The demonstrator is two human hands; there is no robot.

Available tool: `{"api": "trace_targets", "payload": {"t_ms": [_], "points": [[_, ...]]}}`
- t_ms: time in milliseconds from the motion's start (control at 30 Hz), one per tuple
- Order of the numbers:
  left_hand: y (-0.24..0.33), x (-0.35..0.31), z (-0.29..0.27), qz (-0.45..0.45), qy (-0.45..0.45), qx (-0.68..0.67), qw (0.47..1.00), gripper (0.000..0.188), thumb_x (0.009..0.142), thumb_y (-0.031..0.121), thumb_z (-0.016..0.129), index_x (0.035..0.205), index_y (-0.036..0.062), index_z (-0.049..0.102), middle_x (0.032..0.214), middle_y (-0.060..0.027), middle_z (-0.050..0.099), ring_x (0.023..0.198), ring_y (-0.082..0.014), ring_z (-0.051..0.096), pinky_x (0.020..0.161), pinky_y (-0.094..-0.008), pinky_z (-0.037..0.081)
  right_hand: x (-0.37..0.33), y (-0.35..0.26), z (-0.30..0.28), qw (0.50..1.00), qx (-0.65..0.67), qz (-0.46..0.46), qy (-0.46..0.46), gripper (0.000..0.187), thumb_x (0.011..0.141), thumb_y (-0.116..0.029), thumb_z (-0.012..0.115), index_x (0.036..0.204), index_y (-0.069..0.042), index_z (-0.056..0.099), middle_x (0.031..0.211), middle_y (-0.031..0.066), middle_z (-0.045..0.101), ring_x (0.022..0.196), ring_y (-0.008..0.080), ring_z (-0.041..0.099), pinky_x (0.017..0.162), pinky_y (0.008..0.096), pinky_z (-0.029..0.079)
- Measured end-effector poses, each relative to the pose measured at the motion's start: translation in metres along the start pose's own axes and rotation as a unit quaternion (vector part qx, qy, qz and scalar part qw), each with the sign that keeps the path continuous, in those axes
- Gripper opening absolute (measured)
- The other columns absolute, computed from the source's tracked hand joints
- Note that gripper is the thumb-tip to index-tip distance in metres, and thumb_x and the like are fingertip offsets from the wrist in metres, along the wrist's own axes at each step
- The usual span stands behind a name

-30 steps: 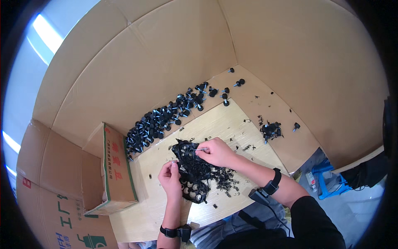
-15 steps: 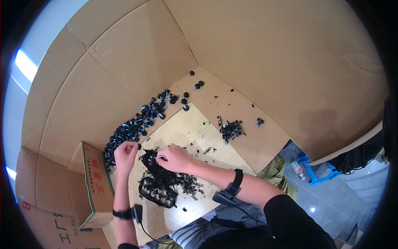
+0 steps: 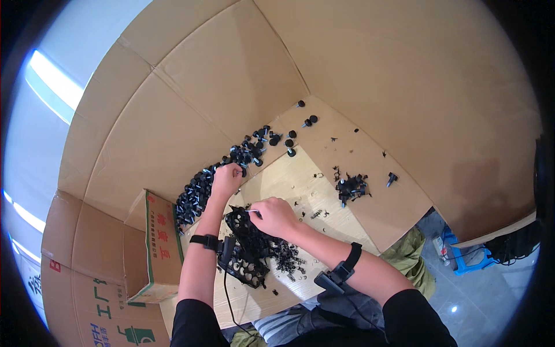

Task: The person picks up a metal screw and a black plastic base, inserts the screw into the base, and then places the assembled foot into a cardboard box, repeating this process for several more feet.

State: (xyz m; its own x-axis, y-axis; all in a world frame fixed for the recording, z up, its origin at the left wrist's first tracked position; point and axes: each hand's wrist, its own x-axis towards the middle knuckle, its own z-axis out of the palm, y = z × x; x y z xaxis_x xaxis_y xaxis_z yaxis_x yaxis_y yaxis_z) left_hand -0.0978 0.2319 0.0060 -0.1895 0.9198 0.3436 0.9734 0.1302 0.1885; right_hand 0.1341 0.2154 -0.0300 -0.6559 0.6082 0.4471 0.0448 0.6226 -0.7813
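Observation:
At the near side of a heap of black-headed screws, my left hand is closed in a pinch. A black-headed screw shows at its fingertips. My right hand is closed around a thin silver tool whose exact kind I cannot make out. Its tip lies over the upper end of a black plastic part with round holes. Below, on the pale board, a dark perforated piece adjoins a pile of small black clips and springs.
Tall cardboard walls enclose the work area. A small open carton stands at the left. Another cluster of black screws and bits lies on cardboard at the right, with a single screw beyond. A blue stool is on the floor.
My left hand has moved away from me and rightward along the screw heap, with a black-headed screw at its fingertips. My right hand stays over the black part. The whole view has shifted.

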Motion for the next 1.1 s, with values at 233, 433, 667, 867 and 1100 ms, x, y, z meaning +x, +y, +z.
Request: {"api": "trace_targets", "payload": {"t_ms": [233, 433, 667, 867, 1100], "points": [[0.021, 0.017, 0.009, 0.003, -0.004, -0.042, 0.999, 0.016, 0.073, 0.007, 0.068, 0.086, 0.0004, 0.072, 0.069, -0.0145, 0.067, 0.062, -0.0243, 0.067, 0.062, -0.0328, 0.054, 0.003, -0.002, -0.001, 1.0, -0.001, -0.007, -0.007, 0.019, 0.082, -0.021, 0.062, 0.079, -0.005, 0.07, 0.072, 0.0166, 0.067, 0.071, 0.0362, 0.066, 0.066, 0.0445, 0.053], [0.042, 0.033, 0.028, -0.048, 0.032, -0.144, 0.988, 0.016, 0.076, 0.01, 0.068, 0.088, 0.0008, 0.073, 0.069, -0.0129, 0.068, 0.061, -0.0209, 0.066, 0.061, -0.0299, 0.052, 0.004, -0.019, -0.013, 0.971, 0.14, -0.138, 0.136, 0.008, 0.08, -0.013, 0.065, 0.077, -0.005, 0.067, 0.071, 0.0108, 0.067, 0.063, 0.0289, 0.064, 0.06, 0.0387, 0.051], [0.054, 0.047, 0.031, -0.015, 0.047, -0.064, 0.997, 0.068, 0.077, 0.009, 0.069, 0.14, 0.0084, 0.045, 0.097, -0.0159, 0.069, 0.067, -0.0194, 0.066, 0.069, -0.0305, 0.053, 0.003, -0.021, -0.008, 0.953, 0.134, -0.227, 0.149, 0.005, 0.077, -0.012, 0.067, 0.076, -0.007, 0.064, 0.068, 0.0065, 0.065, 0.062, 0.0254, 0.063, 0.055, 0.0357, 0.05], [0.076, -0.017, -0.03, -0.087, 0.017, -0.345, 0.934, 0.05, 0.086, 0.002, 0.061, 0.133, 0.008, 0.044, 0.079, -0.0027, 0.059, 0.06, -0.0066, 0.054, 0.054, -0.0227, 0.044, -0.005, -0.016, -0.016, 0.957, 0.073, -0.245, 0.14, 0.006, 0.074, -0.012, 0.068, 0.073, -0.009, 0.063, 0.063, 0.0059, 0.061, 0.059, 0.0249, 0.062, 0.054, 0.0368, 0.05], [0.09, -0.203, -0.082, -0.254, 0.051, -0.439, 0.86, 0.019, 0.094, 0.012, 0.059, 0.081, 0.0132, 0.044, 0.061, 0.008, 0.041, 0.049, -0.0007, 0.035, 0.042, -0.0185, 0.022, 0.004, -0.017, -0.013, 0.966, 0.001, -0.217, 0.14, 0.01, 0.077, -0.018, 0.066, 0.073, -0.009, 0.064, 0.064, 0.0081, 0.06, 0.062, 0.0288, 0.061, 0.057, 0.0401, 0.05]]}}
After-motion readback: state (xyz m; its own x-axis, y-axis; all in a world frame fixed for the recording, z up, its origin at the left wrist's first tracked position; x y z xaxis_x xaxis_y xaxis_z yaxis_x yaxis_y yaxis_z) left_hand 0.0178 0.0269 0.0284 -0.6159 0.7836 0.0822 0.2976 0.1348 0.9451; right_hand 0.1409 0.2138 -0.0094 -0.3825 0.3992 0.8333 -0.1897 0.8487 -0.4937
